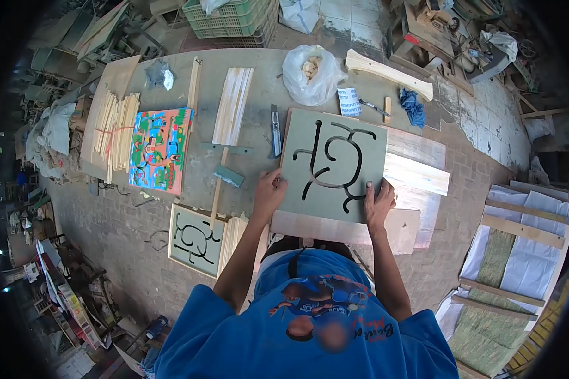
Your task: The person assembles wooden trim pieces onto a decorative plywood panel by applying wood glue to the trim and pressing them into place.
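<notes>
A grey-green panel [341, 142] with dark curved grooves lies in front of me on the worktable. My left hand [271, 189] has its fingers curled at the panel's lower left edge. My right hand [379, 201] grips the lower right edge, thumb on the face and fingers along the side. Below the panel lies a pale pinkish board [319, 227]. A utility knife [275, 131] rests just left of the panel. Nearer my left hand are a small green block [228, 176] and a thin wooden strip [216, 196].
A similar grooved panel [195, 240] tops a stack at lower left. Left are a colourful picture board [160, 148] and bundled wooden sticks [115, 129]. Behind stand a plastic bag [311, 76], a sandpaper roll [349, 102] and a blue cloth [411, 107]. Pale planks [417, 172] lie right.
</notes>
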